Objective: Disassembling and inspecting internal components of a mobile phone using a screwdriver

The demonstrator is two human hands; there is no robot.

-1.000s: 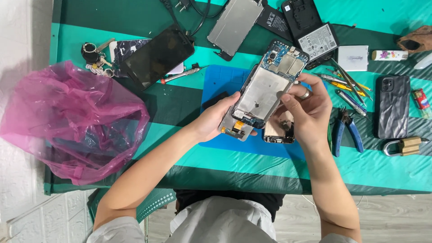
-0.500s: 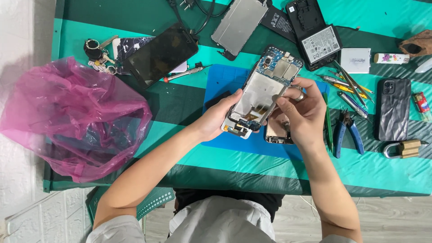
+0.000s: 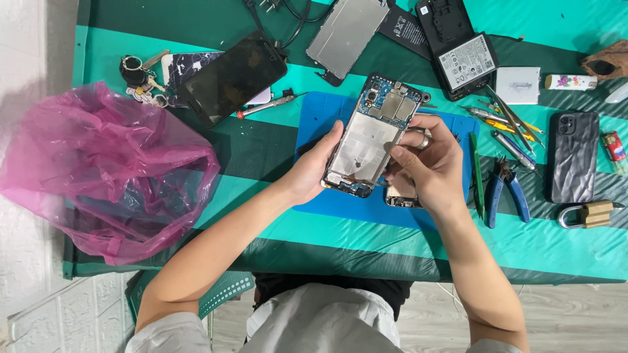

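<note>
Both hands are engaged above the blue mat [image 3: 327,114]: the left hand [image 3: 313,171] clasps the opened phone chassis [image 3: 371,136] along its left edge, and the right hand [image 3: 428,163] pinches at its lower right edge, fingers closed. Chassis is held tilted, clear of the table [image 3: 261,150], circuit boards exposed. Risk, as judged: a one-sided grip could let it twist or drop onto the small part [image 3: 400,196] lying beneath. Fingertip pressure near the lower edge may strain thin connectors. Loose tweezers [image 3: 504,117] and blue-handled pliers [image 3: 507,189] lie near the right elbow's path.
</note>
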